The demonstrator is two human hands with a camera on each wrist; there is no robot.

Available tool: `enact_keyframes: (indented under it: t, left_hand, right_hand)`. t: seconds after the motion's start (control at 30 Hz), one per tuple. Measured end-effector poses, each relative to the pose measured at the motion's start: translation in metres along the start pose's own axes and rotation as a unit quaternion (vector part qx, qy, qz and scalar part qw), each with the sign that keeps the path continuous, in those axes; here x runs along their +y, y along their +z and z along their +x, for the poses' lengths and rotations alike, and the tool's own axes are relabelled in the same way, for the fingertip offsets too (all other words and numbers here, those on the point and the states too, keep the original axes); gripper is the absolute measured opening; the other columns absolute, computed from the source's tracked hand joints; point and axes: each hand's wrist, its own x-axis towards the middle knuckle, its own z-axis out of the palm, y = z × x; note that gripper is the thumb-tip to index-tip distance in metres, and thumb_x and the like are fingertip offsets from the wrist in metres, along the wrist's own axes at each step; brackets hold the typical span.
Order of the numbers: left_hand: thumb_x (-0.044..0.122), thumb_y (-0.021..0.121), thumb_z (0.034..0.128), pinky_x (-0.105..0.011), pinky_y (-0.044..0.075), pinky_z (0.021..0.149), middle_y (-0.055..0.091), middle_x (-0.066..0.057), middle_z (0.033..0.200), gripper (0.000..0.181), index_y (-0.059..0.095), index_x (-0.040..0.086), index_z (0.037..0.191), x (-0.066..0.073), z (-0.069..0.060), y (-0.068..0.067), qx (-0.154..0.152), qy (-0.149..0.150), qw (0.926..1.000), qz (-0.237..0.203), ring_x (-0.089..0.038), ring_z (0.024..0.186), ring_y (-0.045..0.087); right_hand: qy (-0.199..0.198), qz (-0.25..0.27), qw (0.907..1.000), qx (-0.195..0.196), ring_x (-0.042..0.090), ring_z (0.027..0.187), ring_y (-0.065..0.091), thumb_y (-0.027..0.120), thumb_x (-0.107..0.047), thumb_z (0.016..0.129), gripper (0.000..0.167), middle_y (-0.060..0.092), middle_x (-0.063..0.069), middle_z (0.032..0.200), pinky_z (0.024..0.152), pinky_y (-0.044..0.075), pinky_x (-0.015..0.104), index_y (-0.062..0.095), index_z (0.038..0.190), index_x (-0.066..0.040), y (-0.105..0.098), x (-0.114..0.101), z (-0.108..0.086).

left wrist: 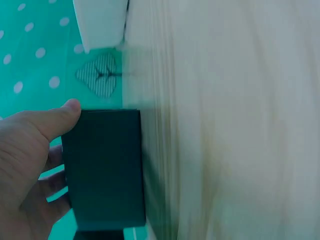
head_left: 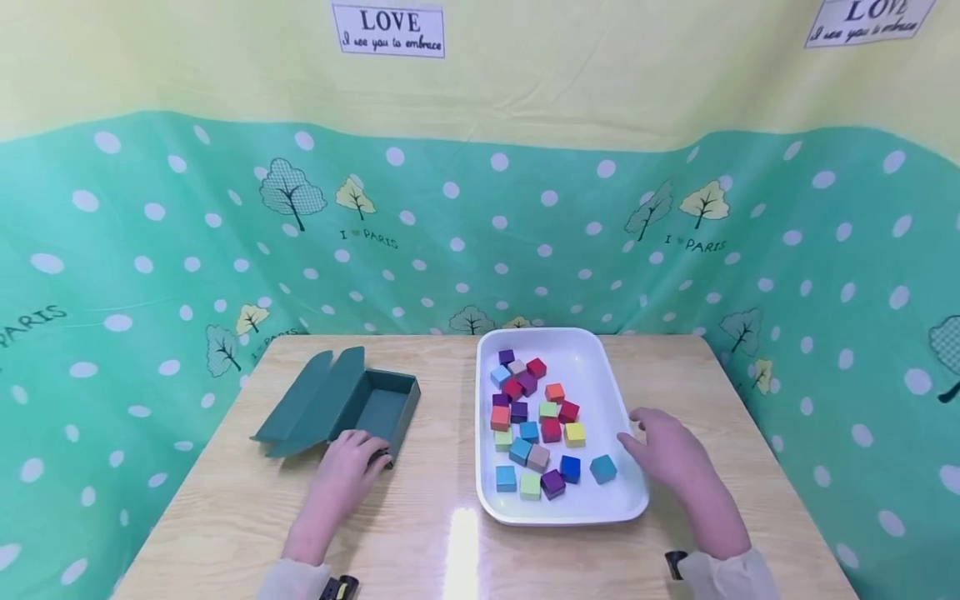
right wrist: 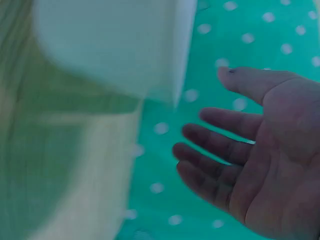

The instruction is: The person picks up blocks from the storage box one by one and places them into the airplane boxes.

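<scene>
A dark green box [head_left: 405, 417] with its lid folded out to the left stands on the left of the table. My left hand [head_left: 348, 471] grips the box's near end, thumb at one edge; in the left wrist view that hand [left wrist: 35, 165] holds the dark box side [left wrist: 105, 170] between thumb and fingers. To the right, a white tray [head_left: 600, 367] carries several coloured cubes, among them a yellow cube [head_left: 574, 434] and a teal cube [head_left: 603, 468]. Beside the tray's right rim is my right hand [head_left: 667, 450], fingers apart; the right wrist view shows this hand [right wrist: 270, 150] holding nothing.
The wooden table [head_left: 442, 467] lies between box and tray. A green dotted cloth [head_left: 465, 208] hangs behind the table and along both sides. In the right wrist view the tray's outer wall [right wrist: 115, 45] appears at the upper left.
</scene>
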Motion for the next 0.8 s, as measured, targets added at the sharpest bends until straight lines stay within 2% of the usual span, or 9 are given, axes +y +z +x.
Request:
enact_keyframes:
  t: [0.17,0.3,0.37,0.5,0.6,0.7,0.8]
  left_hand:
    - [0.016,0.079,0.0822,-0.042,0.048,0.074,0.065,-0.001,0.087,0.015,0.075,0.011,0.095,0.019,0.005,0.008,0.0,-0.014,0.9998,-0.015,-0.025,0.084,0.058]
    - [0.02,0.075,0.0851,-0.041,0.048,0.074,0.064,0.001,0.089,0.014,0.075,0.014,0.098,0.034,0.008,0.018,-0.018,-0.023,0.9994,-0.017,-0.022,0.084,0.058]
    - [0.021,0.075,0.0853,-0.042,0.049,0.074,0.065,0.002,0.09,0.014,0.075,0.015,0.097,0.041,0.01,0.02,-0.021,-0.028,0.9992,-0.016,-0.022,0.084,0.059]
    - [0.021,0.076,0.0845,-0.04,0.048,0.072,0.065,0.002,0.088,0.013,0.075,0.015,0.096,0.052,0.014,0.024,-0.014,-0.024,0.9995,-0.017,-0.021,0.082,0.059]
    - [0.021,0.076,0.0835,-0.038,0.047,0.068,0.065,0.002,0.086,0.013,0.075,0.014,0.094,0.057,0.013,0.03,-0.004,-0.016,0.9997,-0.018,-0.02,0.079,0.058]
    - [0.022,0.077,0.0824,-0.037,0.045,0.067,0.065,0.002,0.086,0.013,0.075,0.014,0.093,0.06,0.015,0.034,0.008,-0.014,0.9998,-0.009,-0.02,0.078,0.058]
    - [0.022,0.077,0.0823,-0.037,0.045,0.067,0.065,0.001,0.086,0.013,0.075,0.014,0.092,0.063,0.016,0.037,0.005,-0.016,0.9998,-0.006,-0.021,0.078,0.058]
  right_hand:
    - [-0.008,0.086,0.9962,-0.008,0.043,0.115,0.052,0.059,-0.035,0.097,0.062,0.046,0.028,0.136,0.089,0.047,0.054,0.039,0.141,0.004,0.014,0.031,0.022]
    - [0.01,0.173,0.9846,-0.024,0.038,0.116,0.054,0.057,-0.032,0.099,0.062,0.04,0.023,0.145,0.086,0.051,0.045,0.032,0.148,-0.003,0.031,0.047,0.034]
    - [0.01,0.202,0.9792,-0.019,0.038,0.116,0.055,0.056,-0.026,0.099,0.059,0.04,0.022,0.145,0.085,0.052,0.041,0.031,0.149,-0.005,0.039,0.048,0.041]
    - [0.001,0.22,0.9754,0.012,0.036,0.109,0.06,0.054,-0.012,0.096,0.056,0.045,0.024,0.14,0.08,0.055,0.036,0.034,0.148,-0.005,0.048,0.045,0.046]
    - [0.001,0.224,0.9744,0.024,0.032,0.104,0.062,0.055,-0.009,0.093,0.057,0.048,0.023,0.135,0.078,0.055,0.035,0.035,0.147,-0.005,0.054,0.042,0.043]
    - [0.003,0.232,0.9723,0.025,0.032,0.106,0.06,0.056,-0.01,0.093,0.057,0.051,0.022,0.134,0.081,0.054,0.037,0.035,0.146,-0.006,0.058,0.04,0.043]
    - [0.004,0.246,0.969,0.018,0.037,0.112,0.057,0.055,-0.01,0.093,0.057,0.051,0.025,0.134,0.086,0.052,0.042,0.034,0.146,-0.006,0.06,0.041,0.044]
